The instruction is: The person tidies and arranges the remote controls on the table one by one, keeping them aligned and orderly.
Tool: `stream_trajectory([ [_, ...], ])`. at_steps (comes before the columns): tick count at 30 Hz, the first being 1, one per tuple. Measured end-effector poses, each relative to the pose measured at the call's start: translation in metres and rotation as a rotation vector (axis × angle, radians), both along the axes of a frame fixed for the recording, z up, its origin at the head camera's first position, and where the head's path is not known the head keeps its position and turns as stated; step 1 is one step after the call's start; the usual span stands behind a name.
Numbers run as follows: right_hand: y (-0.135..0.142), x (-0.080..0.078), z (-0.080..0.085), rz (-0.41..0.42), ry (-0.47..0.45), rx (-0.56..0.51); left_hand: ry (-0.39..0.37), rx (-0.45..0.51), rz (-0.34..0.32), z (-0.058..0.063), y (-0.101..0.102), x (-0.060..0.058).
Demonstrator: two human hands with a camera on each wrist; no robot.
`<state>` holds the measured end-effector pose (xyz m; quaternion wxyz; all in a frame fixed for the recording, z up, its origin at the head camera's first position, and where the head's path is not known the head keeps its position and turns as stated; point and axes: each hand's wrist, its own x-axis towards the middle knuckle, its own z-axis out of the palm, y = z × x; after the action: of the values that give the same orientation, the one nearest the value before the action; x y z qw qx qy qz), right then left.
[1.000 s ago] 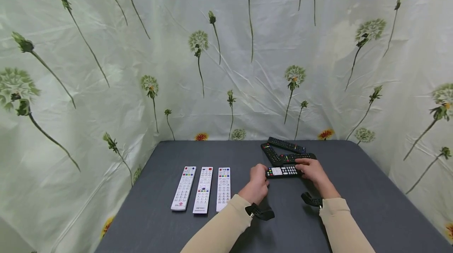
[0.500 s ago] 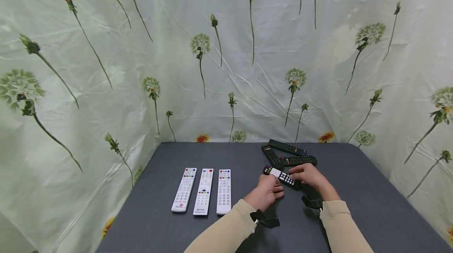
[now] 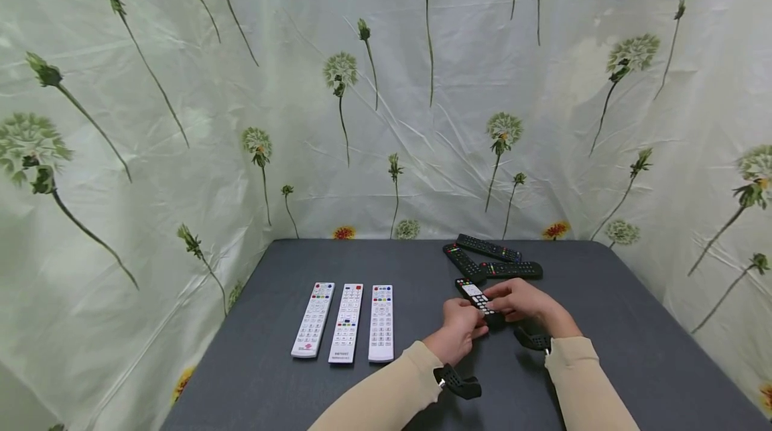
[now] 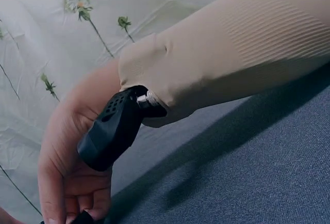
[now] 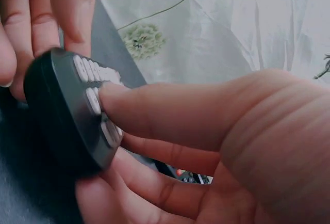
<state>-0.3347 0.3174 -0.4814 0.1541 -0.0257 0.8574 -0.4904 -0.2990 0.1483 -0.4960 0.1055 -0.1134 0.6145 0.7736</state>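
A black remote control [image 3: 473, 293] with white and coloured buttons slants over the dark table, its far end to the left. My right hand [image 3: 523, 300] grips its right side; in the right wrist view the right thumb [image 5: 154, 111] lies on the white buttons, with the other fingers curled beneath. At the remote's near left side my left hand [image 3: 460, 332] pinches the edge. The left wrist view shows the left hand [image 4: 77, 146] pointing down, with a small black bit of the remote [image 4: 82, 218] at its fingertips. Most of the remote is hidden there.
Three white remotes [image 3: 346, 324] lie side by side on the left of the table [image 3: 271, 391]. Behind my hands are three more black remotes: one slanted [image 3: 463, 262], one at the back [image 3: 488, 247], one lying across [image 3: 512, 270]. A flowered curtain [image 3: 386, 96] hangs behind.
The held black remote has turned from lying crosswise to slanting away from me. My left hand has moved right and nearer; my right hand has moved a little left along the remote.
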Motion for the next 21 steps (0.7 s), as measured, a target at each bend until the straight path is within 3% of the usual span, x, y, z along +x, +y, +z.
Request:
stream_trajectory([
  [11, -0.006, -0.002, 0.01, -0.039, -0.041, -0.118, 0.078, -0.043, -0.014, 0.01, -0.013, -0.004],
  [21, -0.029, 0.002, 0.02, -0.01, 0.06, -0.094, 0.171, -0.114, -0.052, 0.013, -0.035, -0.008],
])
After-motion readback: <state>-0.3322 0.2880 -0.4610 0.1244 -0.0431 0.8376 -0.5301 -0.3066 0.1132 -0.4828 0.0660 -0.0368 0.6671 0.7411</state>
